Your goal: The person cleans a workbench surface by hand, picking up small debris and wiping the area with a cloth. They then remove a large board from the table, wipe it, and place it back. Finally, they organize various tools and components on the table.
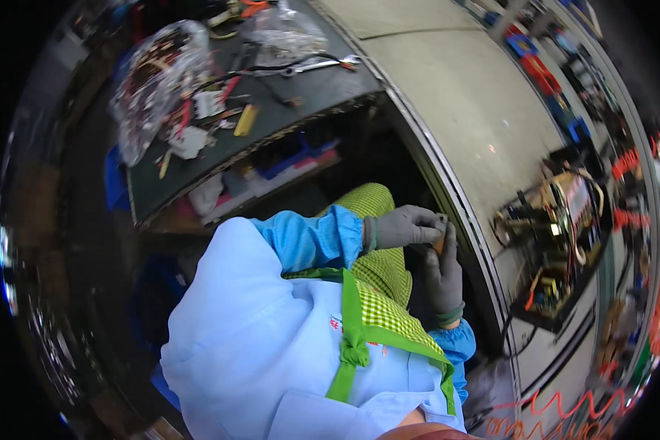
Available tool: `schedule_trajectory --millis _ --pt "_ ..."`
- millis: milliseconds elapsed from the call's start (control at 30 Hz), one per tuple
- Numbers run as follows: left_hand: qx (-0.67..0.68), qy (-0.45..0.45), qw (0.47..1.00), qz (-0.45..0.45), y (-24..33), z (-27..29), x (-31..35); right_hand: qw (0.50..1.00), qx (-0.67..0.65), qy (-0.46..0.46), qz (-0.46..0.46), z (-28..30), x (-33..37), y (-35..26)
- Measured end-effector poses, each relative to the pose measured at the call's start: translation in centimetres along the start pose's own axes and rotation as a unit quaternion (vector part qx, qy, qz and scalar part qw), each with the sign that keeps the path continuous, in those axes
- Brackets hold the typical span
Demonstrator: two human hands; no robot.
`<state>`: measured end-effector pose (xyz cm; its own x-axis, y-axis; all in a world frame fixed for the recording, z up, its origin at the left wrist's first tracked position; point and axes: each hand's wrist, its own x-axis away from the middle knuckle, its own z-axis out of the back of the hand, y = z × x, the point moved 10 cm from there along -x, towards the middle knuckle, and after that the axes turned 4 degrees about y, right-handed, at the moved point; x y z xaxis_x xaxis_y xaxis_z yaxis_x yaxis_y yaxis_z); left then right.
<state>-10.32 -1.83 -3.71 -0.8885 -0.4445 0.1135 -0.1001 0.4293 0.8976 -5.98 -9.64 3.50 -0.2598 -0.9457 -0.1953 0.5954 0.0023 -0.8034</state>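
Note:
In front of my lap, just beside the edge of the pale workbench, my two gloved hands meet. My left hand [402, 228], in a grey glove, has its fingers closed in a pinch around a small copper-brown piece [439, 242]. Against the other side of that piece press the fingers and thumb of my right hand [442, 282], also gloved in grey. Most of the piece is covered by fingers, so its exact kind does not show. Blue sleeve covers reach to both wrists.
The pale workbench [462, 88] runs along my right, carrying an opened electrical unit [557, 220] with wires. Ahead on the left, a dark table [271, 103] holds plastic bags [161, 81], a wrench [323, 65] and scraps. Coloured bins [539, 73] line the bench's far side.

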Motion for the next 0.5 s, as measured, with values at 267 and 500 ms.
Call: schedule_trajectory --millis 267,500 --pt "-0.001 0.471 0.856 -0.213 13.2 21.6 17.5 0.987 -0.047 -0.141 -0.067 -5.0 -2.3 1.7" --pt "0.16 0.542 0.775 -0.282 10.9 27.9 25.1 0.972 -0.1 -0.195 -0.091 -8.1 -1.1 3.2"
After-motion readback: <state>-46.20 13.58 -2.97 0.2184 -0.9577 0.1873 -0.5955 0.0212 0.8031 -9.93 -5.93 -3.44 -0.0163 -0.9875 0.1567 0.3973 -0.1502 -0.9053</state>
